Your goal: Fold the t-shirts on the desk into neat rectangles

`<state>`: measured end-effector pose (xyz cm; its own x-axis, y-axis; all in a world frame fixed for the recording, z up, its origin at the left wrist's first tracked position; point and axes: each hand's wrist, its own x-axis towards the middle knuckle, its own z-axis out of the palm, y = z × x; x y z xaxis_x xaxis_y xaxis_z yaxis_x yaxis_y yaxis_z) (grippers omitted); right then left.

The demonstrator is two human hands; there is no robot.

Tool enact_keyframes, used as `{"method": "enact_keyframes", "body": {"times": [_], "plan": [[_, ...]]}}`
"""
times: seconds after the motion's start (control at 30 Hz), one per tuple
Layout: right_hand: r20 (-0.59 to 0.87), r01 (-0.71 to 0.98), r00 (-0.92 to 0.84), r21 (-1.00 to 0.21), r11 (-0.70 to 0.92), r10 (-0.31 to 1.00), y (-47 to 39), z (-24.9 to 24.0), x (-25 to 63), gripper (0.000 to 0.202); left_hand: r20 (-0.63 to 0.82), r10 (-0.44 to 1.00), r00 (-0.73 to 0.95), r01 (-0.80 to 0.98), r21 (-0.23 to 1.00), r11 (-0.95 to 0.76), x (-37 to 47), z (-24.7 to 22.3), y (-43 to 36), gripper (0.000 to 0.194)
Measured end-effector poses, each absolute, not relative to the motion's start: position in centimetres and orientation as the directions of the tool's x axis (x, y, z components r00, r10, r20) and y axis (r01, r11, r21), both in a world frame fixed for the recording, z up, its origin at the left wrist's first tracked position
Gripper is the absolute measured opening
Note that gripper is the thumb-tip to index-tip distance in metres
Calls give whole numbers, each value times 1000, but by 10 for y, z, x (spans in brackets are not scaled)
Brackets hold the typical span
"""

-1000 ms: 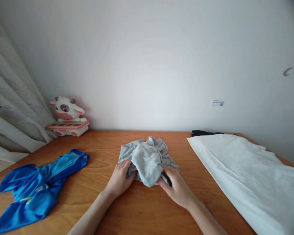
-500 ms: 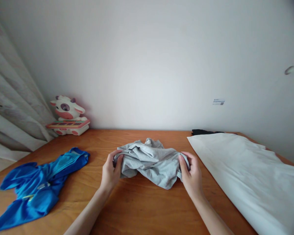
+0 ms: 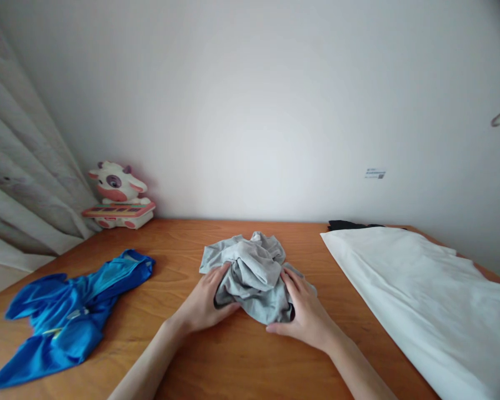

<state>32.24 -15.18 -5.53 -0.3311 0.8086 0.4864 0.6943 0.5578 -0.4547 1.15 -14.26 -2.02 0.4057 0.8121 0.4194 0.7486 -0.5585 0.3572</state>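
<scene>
A crumpled grey cloth [image 3: 254, 272] lies bunched on the wooden table, in the middle of the head view. My left hand [image 3: 206, 300] cups its near left side, thumb low at the front edge and fingers pressed into the folds. On the near right side, my right hand [image 3: 302, 311] grips the cloth between fingers above and a thumb below. Both hands rest close to the tabletop, and their fingertips are partly hidden in the fabric.
A blue garment [image 3: 75, 311] lies rumpled at the left. A cow-shaped toy keyboard [image 3: 123, 197] stands at the back left beside a curtain [image 3: 20, 150]. White fabric [image 3: 416, 289] covers the right side, with a black item [image 3: 350, 225] behind it.
My hands have moved closer together and slightly down, changing from pinching the cloth's outer edges to cupping its sides. The grey cloth is now more bunched and compact.
</scene>
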Motion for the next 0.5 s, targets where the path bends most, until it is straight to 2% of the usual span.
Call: {"method": "enact_keyframes", "body": {"times": [0.1, 0.17, 0.23, 0.33, 0.5], "plan": [[540, 679, -265, -484, 552, 799, -147, -57, 322, 56, 428, 825, 369, 803, 300, -515, 9, -26, -137, 65], [592, 708, -200, -464, 533, 781, -142, -56, 327, 41, 454, 847, 277, 857, 282, -431, 6, -27, -134, 64], [663, 784, -98, -408, 468, 742, -138, -52, 334, 31, 503, 852, 146, 903, 284, -322, 3, -25, -133, 55], [707, 843, 44, -406, 354, 706, -135, -48, 344, 25, 527, 850, -25, 918, 349, -190, 2, -21, -133, 28], [586, 730, 77, -585, 355, 807, -139, -46, 339, 31, 353, 932, -84, 812, 567, -142, 9, -15, -136, 15]]}}
